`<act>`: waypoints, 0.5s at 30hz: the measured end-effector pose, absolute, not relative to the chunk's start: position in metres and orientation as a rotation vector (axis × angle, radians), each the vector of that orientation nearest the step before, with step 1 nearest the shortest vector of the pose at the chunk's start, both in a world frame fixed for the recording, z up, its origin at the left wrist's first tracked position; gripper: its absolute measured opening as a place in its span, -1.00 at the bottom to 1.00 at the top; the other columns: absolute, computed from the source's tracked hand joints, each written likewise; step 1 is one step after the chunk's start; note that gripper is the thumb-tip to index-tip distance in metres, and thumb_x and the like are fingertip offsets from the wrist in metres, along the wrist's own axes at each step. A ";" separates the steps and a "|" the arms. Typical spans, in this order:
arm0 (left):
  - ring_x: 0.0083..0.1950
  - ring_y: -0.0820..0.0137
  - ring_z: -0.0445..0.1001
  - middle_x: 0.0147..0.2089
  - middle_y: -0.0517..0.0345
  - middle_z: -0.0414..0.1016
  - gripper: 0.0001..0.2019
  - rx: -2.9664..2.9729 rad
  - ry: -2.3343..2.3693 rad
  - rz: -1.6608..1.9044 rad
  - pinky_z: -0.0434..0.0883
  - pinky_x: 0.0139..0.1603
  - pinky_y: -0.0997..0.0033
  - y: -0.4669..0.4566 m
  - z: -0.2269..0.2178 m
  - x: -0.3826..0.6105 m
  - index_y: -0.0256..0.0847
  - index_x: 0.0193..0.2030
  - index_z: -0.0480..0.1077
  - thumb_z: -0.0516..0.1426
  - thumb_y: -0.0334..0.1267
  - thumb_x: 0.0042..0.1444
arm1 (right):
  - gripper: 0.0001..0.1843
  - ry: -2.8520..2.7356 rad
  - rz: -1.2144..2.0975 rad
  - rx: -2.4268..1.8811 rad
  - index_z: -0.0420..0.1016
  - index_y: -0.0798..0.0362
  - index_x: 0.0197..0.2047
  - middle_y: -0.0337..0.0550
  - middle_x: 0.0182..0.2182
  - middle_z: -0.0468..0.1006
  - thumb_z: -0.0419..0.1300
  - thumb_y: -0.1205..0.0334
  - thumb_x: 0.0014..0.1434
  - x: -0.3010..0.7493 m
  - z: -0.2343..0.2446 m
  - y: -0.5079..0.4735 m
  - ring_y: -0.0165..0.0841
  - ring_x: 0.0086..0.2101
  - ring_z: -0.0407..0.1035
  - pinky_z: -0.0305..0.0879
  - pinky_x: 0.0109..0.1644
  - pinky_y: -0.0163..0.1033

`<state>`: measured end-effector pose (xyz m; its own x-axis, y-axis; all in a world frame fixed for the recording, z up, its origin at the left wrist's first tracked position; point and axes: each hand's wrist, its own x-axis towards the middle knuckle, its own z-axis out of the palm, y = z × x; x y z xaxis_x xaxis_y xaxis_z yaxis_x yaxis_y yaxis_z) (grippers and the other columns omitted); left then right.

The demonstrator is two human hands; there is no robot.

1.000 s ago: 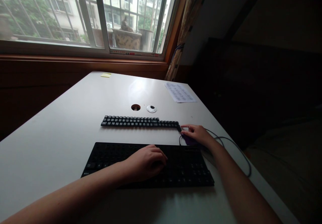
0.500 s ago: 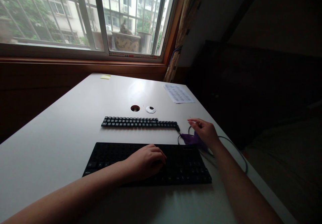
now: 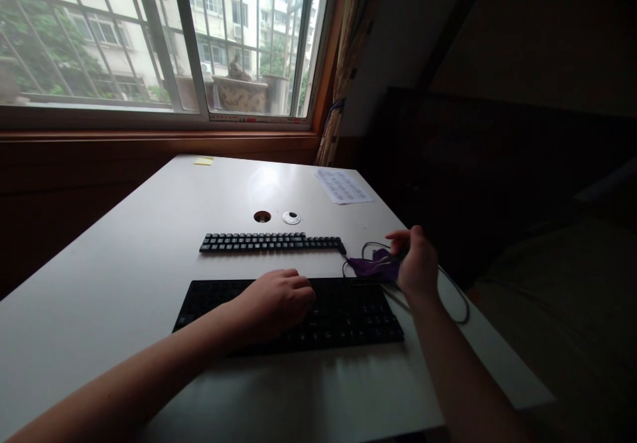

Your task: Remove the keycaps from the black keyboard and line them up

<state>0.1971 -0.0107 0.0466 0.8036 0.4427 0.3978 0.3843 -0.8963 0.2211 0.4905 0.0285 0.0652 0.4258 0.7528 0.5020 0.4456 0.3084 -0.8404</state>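
Note:
A black keyboard (image 3: 343, 337) lies on the white desk, many of its key positions looking dark and without visible caps. My left hand (image 3: 281, 300) rests over its middle, palm down, fingers curled in; whatever they may hold is hidden beneath. Behind the keyboard, loose black keycaps (image 3: 269, 243) stand lined up in rows. My right hand (image 3: 417, 264) is at the right, just beyond the keyboard's far corner, turned on its side with a finger stretched leftward and no object visible in it. Close beside it lies a crumpled purple cloth (image 3: 369, 267), with a dark cable (image 3: 460, 320) running around it.
Printed sheets (image 3: 343, 186) lie at the far right of the desk (image 3: 124, 257), and a yellow sticky note (image 3: 204, 161) at the far left. Behind the keycaps are a round cable hole (image 3: 262, 217) and a white ring-shaped cover (image 3: 291, 218). A barred window stands beyond.
My right hand has turned on its side and drawn slightly right, uncovering more of the purple cloth. My left hand stays over the keyboard. The whole view has shifted slightly.

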 end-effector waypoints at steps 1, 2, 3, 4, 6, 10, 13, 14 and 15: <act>-0.19 0.33 0.49 -0.20 0.06 0.56 -0.85 2.847 0.721 0.653 0.45 -0.16 0.36 -0.009 0.051 0.193 -0.19 -0.13 0.47 0.07 -0.35 0.26 | -0.32 -1.174 0.315 -1.311 0.52 0.07 -0.44 -0.21 -0.60 0.34 -0.17 -0.23 0.32 0.487 0.066 0.026 -0.38 -0.52 0.28 0.22 -0.42 -0.29; -0.20 0.32 0.49 -0.22 0.06 0.56 -0.84 2.840 0.751 0.639 0.45 -0.18 0.35 -0.007 0.056 0.189 -0.19 -0.13 0.48 0.07 -0.34 0.26 | -0.32 -1.161 0.360 -1.302 0.51 0.07 -0.44 -0.19 -0.59 0.35 -0.17 -0.25 0.31 0.483 0.067 0.024 -0.38 -0.52 0.30 0.23 -0.44 -0.29; -0.19 0.30 0.49 -0.21 0.06 0.56 -0.83 2.826 0.782 0.615 0.45 -0.17 0.34 -0.005 0.060 0.183 -0.19 -0.10 0.48 0.07 -0.32 0.26 | -0.33 -1.154 0.418 -1.295 0.50 0.06 -0.42 -0.18 -0.58 0.36 -0.16 -0.27 0.29 0.478 0.068 0.021 -0.37 -0.53 0.30 0.22 -0.48 -0.30; -0.19 0.30 0.49 -0.20 0.06 0.56 -0.82 2.806 0.803 0.605 0.45 -0.17 0.32 -0.003 0.063 0.177 -0.18 -0.09 0.49 0.08 -0.31 0.26 | -0.35 -1.151 0.483 -1.287 0.49 0.06 -0.40 -0.17 -0.56 0.38 -0.14 -0.28 0.28 0.472 0.069 0.019 -0.38 -0.54 0.30 0.20 -0.52 -0.32; -0.16 0.30 0.51 -0.15 0.06 0.57 -0.82 2.715 0.875 0.644 0.45 -0.14 0.32 0.001 0.068 0.161 -0.16 -0.07 0.49 0.09 -0.30 0.26 | -0.42 -1.155 0.611 -1.250 0.47 0.06 -0.36 -0.18 -0.53 0.39 -0.07 -0.26 0.27 0.455 0.070 0.013 -0.42 -0.57 0.29 0.14 -0.60 -0.36; -0.26 0.38 0.53 -0.17 0.07 0.58 -0.80 2.382 0.988 0.766 0.47 -0.22 0.39 0.006 0.075 0.126 -0.18 -0.07 0.51 0.09 -0.27 0.27 | -0.62 -1.252 0.867 -1.041 0.46 0.04 -0.36 -0.28 -0.53 0.42 0.15 -0.12 0.22 0.411 0.070 0.007 -0.50 -0.62 0.27 0.22 -0.58 -0.39; -0.16 0.33 0.55 -0.08 0.02 0.58 -0.76 2.108 1.022 0.804 0.48 -0.16 0.37 0.005 0.078 0.102 -0.21 -0.06 0.51 0.11 -0.16 0.27 | -0.72 -1.302 1.082 -0.902 0.50 0.05 -0.33 -0.25 -0.47 0.52 0.26 -0.01 0.16 0.377 0.067 0.006 -0.44 -0.53 0.43 0.40 -0.44 -0.32; -0.13 0.31 0.55 -0.06 0.00 0.58 -0.74 2.022 1.002 0.800 0.49 -0.13 0.35 0.004 0.078 0.096 -0.21 -0.03 0.50 0.12 -0.14 0.26 | -0.74 -1.317 1.146 -0.866 0.51 0.06 -0.30 -0.24 -0.44 0.54 0.29 0.02 0.15 0.367 0.066 0.005 -0.41 -0.49 0.47 0.45 -0.39 -0.28; -0.11 0.29 0.55 -0.04 -0.01 0.57 -0.72 1.940 0.982 0.798 0.49 -0.12 0.33 0.002 0.078 0.089 -0.22 0.00 0.48 0.12 -0.12 0.26 | -0.76 -1.331 1.205 -0.833 0.53 0.05 -0.27 -0.23 -0.41 0.57 0.30 0.04 0.14 0.358 0.066 0.005 -0.38 -0.46 0.50 0.48 -0.35 -0.25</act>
